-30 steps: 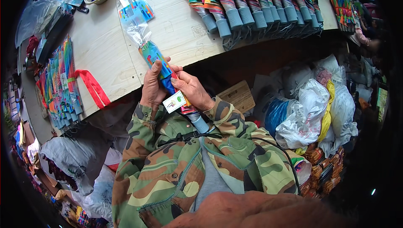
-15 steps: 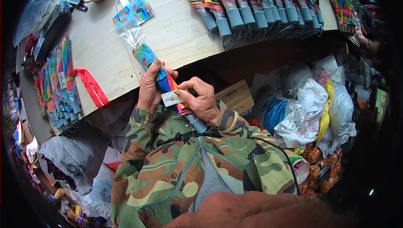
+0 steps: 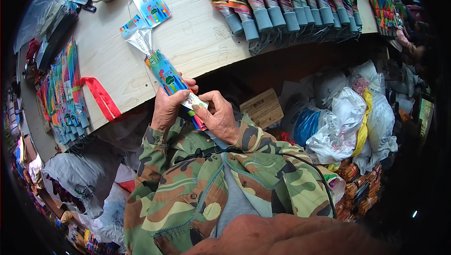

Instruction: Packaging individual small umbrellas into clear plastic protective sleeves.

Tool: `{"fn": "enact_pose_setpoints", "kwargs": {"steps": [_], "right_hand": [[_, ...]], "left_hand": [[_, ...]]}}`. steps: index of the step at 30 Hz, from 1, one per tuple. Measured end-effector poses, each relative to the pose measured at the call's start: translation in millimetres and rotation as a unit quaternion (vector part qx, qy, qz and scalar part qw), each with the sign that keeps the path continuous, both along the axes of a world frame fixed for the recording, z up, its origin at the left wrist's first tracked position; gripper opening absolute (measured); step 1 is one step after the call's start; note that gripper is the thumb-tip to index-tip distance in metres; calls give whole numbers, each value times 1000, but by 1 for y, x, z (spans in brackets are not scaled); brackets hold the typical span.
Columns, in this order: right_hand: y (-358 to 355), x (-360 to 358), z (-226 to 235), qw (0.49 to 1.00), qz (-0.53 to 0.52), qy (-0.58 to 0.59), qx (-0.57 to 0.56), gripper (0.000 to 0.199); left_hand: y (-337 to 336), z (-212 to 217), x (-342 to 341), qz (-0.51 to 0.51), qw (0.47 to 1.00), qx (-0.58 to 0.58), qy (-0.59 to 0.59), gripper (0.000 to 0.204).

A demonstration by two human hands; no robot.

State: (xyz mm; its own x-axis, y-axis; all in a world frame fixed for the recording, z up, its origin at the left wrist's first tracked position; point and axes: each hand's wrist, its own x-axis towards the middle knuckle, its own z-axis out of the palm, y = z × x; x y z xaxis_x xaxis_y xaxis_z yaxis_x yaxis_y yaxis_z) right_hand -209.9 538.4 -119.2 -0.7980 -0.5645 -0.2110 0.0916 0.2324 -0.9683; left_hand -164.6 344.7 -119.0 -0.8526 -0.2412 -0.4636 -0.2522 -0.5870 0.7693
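The umbrella (image 3: 199, 123) is just off the middle, toward ten o'clock, partly inside a bright sleeve (image 3: 169, 79). The left hand (image 3: 167, 108) wraps around it; the right hand (image 3: 222, 119) pinches a white tag (image 3: 191, 101). The thin sleeve may rip, I think, if tugged hard. Big letters show on the sleeve; the tag's print is too small. On the table (image 3: 197, 43), a flat sleeve (image 3: 148, 2) lies at eleven o'clock, more umbrellas (image 3: 299, 14) at one.
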Motion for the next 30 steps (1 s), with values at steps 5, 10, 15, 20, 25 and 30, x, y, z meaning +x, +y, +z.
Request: {"fn": "enact_pose_setpoints", "kwargs": {"steps": [5,10,15,20,25,30], "right_hand": [[-3,7,4,998,-5,-51,-34,38],[-9,5,17,999,32,-14,-14,31],[-28,-11,12,999,20,37,-25,23],[-51,-32,13,992,-26,-53,-116,26],[-43,-29,29,995,59,-31,-78,37],[-33,-20,39,970,102,211,-59,48]], "left_hand": [[5,-1,0,45,998,15,28,74],[-11,1,-12,171,971,136,94,55],[9,1,-22,150,969,153,123,57],[23,1,-18,160,969,167,93,55],[-3,-4,-23,197,959,190,73,45],[-23,-9,-21,231,950,191,89,39]]}}
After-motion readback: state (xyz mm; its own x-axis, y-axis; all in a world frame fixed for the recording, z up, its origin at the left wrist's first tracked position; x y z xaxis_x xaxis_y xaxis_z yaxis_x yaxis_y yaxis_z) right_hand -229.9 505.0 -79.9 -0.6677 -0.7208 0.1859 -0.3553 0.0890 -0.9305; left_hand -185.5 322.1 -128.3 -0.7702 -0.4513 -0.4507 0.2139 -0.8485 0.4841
